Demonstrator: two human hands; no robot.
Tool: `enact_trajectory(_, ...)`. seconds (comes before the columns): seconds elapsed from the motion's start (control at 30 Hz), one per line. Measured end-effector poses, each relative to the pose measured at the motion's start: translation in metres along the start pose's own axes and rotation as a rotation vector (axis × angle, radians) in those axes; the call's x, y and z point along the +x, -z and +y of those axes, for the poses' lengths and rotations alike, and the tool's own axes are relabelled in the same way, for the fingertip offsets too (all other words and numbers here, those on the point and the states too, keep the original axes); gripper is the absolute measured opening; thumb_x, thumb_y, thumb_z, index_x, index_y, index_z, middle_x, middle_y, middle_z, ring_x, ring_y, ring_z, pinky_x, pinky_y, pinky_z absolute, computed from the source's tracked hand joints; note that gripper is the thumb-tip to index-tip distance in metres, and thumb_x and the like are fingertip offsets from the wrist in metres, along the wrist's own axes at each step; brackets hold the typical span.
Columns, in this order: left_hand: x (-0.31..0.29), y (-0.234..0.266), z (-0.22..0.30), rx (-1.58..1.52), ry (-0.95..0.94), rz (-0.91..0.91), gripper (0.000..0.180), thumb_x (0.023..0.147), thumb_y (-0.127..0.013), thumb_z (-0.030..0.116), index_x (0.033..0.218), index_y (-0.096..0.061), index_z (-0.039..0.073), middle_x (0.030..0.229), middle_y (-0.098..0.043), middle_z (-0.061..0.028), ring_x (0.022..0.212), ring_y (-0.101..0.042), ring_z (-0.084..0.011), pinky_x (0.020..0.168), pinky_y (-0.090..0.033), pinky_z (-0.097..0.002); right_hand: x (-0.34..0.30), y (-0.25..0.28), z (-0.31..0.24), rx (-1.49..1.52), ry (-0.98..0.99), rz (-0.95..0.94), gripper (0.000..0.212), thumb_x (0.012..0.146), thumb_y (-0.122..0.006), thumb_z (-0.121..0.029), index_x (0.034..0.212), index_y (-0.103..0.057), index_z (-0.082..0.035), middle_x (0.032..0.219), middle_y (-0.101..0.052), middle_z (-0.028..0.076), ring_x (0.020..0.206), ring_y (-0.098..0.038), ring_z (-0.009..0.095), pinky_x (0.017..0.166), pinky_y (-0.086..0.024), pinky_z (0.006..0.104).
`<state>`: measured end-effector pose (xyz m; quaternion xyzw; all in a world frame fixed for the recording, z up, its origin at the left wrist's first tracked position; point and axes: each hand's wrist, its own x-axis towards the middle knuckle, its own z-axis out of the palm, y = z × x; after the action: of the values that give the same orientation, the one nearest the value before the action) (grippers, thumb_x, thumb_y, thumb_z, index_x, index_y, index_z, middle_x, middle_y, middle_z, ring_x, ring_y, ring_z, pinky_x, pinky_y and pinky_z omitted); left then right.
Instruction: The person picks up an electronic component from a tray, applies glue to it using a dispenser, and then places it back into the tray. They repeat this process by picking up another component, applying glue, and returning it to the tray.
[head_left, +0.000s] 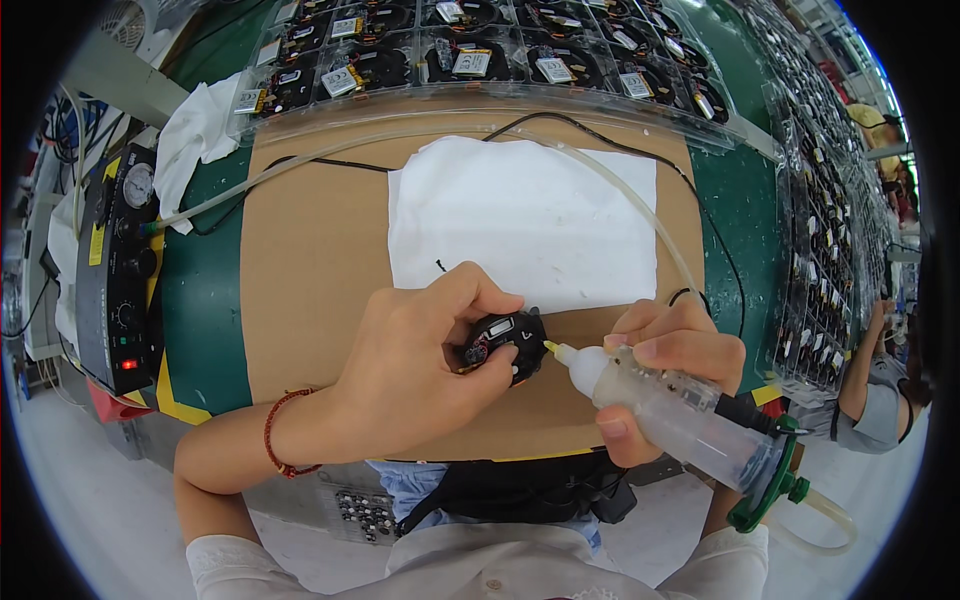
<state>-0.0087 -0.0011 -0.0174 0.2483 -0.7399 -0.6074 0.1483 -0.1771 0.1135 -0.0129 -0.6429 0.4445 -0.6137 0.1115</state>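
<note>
Between the thumb and fingers of my left hand is a small round black electronic housing, with some wires and a light part showing inside it. My right hand grips a translucent dispensing syringe with a green cap at its rear and a hose leading off. The syringe's yellow tip points left and meets, or nearly meets, the housing's right edge; I cannot tell whether it touches. Both hands are above the brown board, just below a white cloth.
A black dispenser box with a gauge and a lit red switch stands at left. Clear trays of black housings line the far side; more trays stand at right. A pale hose and black cable cross the board. Another person is at far right.
</note>
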Motion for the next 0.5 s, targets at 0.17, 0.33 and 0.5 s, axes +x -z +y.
enact_trajectory(0.17,0.0001,-0.0005,-0.0003,-0.002,-0.019,0.01,0.023,0.07,-0.064,0.002,0.089,-0.052,-0.002,0.066,-0.062,-0.012,0.047,-0.058,-0.0162,0.045,-0.044,-0.0252,0.0018,0.0007,-0.002,0.008,-0.006,-0.03,0.046,0.065,-0.077,-0.014,0.095,-0.046,0.002,0.07,-0.05,0.012,0.051,-0.049,0.018,0.048,-0.045,0.0281)
enact_trajectory(0.33,-0.0008,-0.0005,-0.0008,0.004,-0.025,0.019,0.023,0.07,-0.063,0.002,0.089,-0.052,-0.002,0.067,-0.062,-0.0121,0.048,-0.059,-0.0165,0.045,-0.044,-0.0254,0.0017,0.0006,-0.002,0.001,-0.018,-0.051,0.047,0.065,-0.077,-0.013,0.096,-0.046,0.002,0.069,-0.049,0.012,0.052,-0.049,0.018,0.05,-0.046,0.0282)
enact_trajectory(0.5,0.0005,-0.0016,-0.002,-0.019,-0.032,0.013,0.023,0.07,-0.063,0.002,0.09,-0.052,-0.003,0.07,-0.063,-0.0133,0.049,-0.06,-0.0169,0.045,-0.045,-0.0257,0.0008,0.0008,-0.0026,0.002,-0.032,-0.027,0.048,0.065,-0.077,-0.013,0.097,-0.045,0.002,0.069,-0.049,0.012,0.054,-0.05,0.018,0.05,-0.046,0.0285)
